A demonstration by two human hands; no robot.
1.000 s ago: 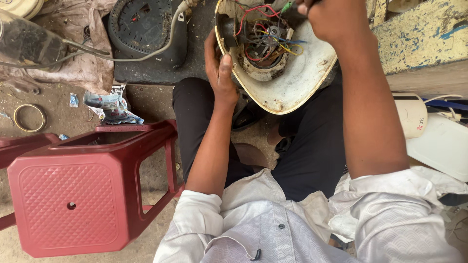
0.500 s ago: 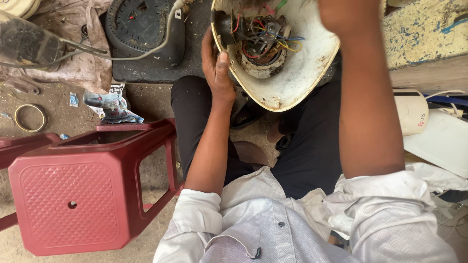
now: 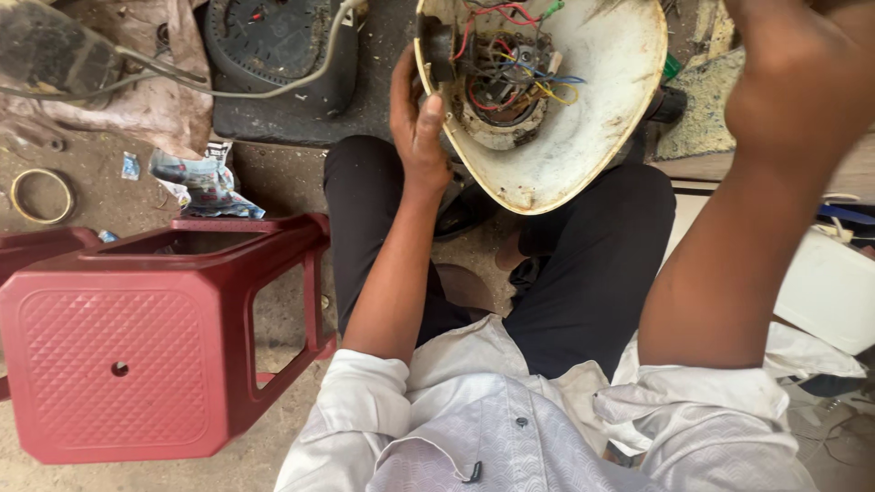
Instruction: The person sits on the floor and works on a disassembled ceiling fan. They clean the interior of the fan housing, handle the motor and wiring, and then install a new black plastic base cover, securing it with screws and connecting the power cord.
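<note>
An open cream-coloured appliance housing (image 3: pixel 583 137) rests over my knees, with a round motor and red, yellow and blue wires (image 3: pixel 506 73) inside. My left hand (image 3: pixel 417 123) grips its left rim. My right hand (image 3: pixel 793 55) is raised close to the camera at the top right, above the housing's right edge. Its fingers are cut off by the frame, so I cannot tell what it holds. I sit in black trousers and a pale shirt.
A red plastic stool (image 3: pixel 137 351) lies on its side at my left. Behind it are a dark round appliance base (image 3: pixel 273 46) with a grey cable, crumpled cloth, a tape ring (image 3: pixel 41 194) and torn paper. A white casing (image 3: pixel 834 287) lies at the right.
The view has moved closer and the housing now sits higher in the frame. My right arm has lifted toward the camera, with its hand leaving the wiring.
</note>
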